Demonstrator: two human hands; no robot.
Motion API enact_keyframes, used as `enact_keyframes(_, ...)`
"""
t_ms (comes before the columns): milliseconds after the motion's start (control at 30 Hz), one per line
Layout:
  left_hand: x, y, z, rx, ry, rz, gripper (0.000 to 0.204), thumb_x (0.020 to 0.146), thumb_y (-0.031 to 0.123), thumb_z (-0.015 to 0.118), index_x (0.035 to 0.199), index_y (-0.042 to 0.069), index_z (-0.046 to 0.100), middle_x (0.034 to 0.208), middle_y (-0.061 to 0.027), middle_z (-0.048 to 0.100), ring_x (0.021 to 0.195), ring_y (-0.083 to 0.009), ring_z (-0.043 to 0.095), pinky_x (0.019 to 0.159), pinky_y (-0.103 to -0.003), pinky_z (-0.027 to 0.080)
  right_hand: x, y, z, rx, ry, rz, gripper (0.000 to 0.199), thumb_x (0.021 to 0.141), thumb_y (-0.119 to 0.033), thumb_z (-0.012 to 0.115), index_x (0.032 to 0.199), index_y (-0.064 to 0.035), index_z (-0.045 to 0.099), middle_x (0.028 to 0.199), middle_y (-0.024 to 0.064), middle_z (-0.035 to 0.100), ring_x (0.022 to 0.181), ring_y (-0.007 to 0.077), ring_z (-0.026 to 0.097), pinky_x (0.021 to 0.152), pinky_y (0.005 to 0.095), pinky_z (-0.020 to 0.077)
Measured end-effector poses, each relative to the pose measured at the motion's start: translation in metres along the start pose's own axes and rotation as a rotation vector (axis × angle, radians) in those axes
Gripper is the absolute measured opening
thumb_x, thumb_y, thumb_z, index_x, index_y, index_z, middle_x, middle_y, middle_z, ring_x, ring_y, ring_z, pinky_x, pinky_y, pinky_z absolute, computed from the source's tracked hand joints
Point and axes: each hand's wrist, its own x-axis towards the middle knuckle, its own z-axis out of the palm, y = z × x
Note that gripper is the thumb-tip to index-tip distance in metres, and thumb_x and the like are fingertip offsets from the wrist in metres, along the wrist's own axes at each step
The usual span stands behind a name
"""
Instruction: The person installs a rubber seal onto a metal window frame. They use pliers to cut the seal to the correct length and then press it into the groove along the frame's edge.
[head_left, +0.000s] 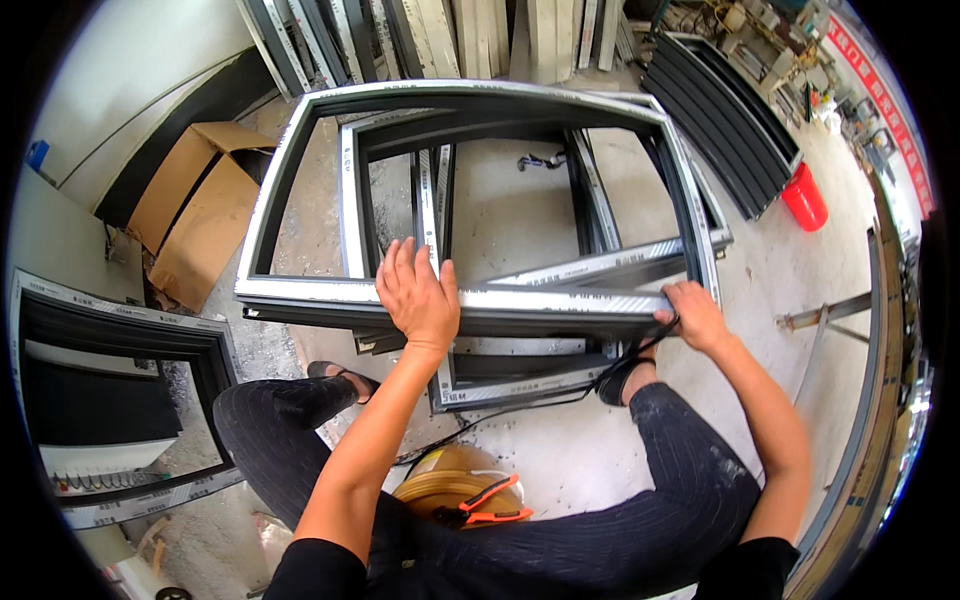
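A dark window frame (pixel 560 298) with whitish film on its faces lies in front of me on top of other similar frames (pixel 600 262). My left hand (pixel 418 300) rests on its near bar, fingers spread and pointing away. At the near right corner, my right hand (pixel 694 316) has its fingers bent over the bar, with a thin black strip (pixel 660 338) pinched at the thumb. From there the strip droops past my foot and back toward the floor between my legs. Exactly how the fingertips hold it is partly hidden.
Cutters with orange handles (pixel 495 504) lie on a round yellowish-brown coil or tub (pixel 440 488) between my legs. Another frame (pixel 130 308) stands at left near a cardboard box (pixel 205 240). Long profiles (pixel 490 40) lean at the back. A red bucket (pixel 804 198) stands right beside stacked dark frames (pixel 715 120).
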Motion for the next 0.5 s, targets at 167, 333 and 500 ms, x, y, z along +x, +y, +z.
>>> enact_keyframes(167,0.012,-0.026,0.004,-0.082,0.131,0.045,0.029,0.087,0.023,0.052,0.109,0.005,0.058,0.120,-0.0114,0.054,0.121,-0.0324,0.044,0.102,-0.046,0.027,-0.002,-0.036,-0.003,0.007,-0.041,0.036,0.040,0.075,-0.028,0.070,0.100,0.0013,0.059,0.090,0.0191,0.060,0.089,0.0373,0.055,0.078,0.0451,0.0434)
enact_keyframes(333,0.046,-0.103,0.007,0.012,0.157,0.041,0.026,0.090,0.022,0.047,0.109,0.007,0.058,0.121,-0.0107,0.053,0.121,-0.0294,0.043,0.107,-0.046,0.022,0.004,-0.122,0.015,0.116,0.052,0.065,0.032,0.075,-0.028,0.071,0.080,-0.0003,0.054,0.079,0.0189,0.058,0.081,0.0371,0.055,0.072,0.0460,0.0439)
enact_keyframes(500,0.086,-0.180,0.020,0.368,0.260,-0.301,0.034,0.089,0.029,0.053,0.112,0.004,0.055,0.121,-0.0145,0.051,0.120,-0.0313,0.042,0.103,-0.047,0.027,0.013,-0.238,0.029,0.287,0.068,0.063,0.029,0.081,-0.021,0.065,0.098,0.0008,0.054,0.089,0.0199,0.059,0.084,0.0370,0.056,0.076,0.0451,0.0461)
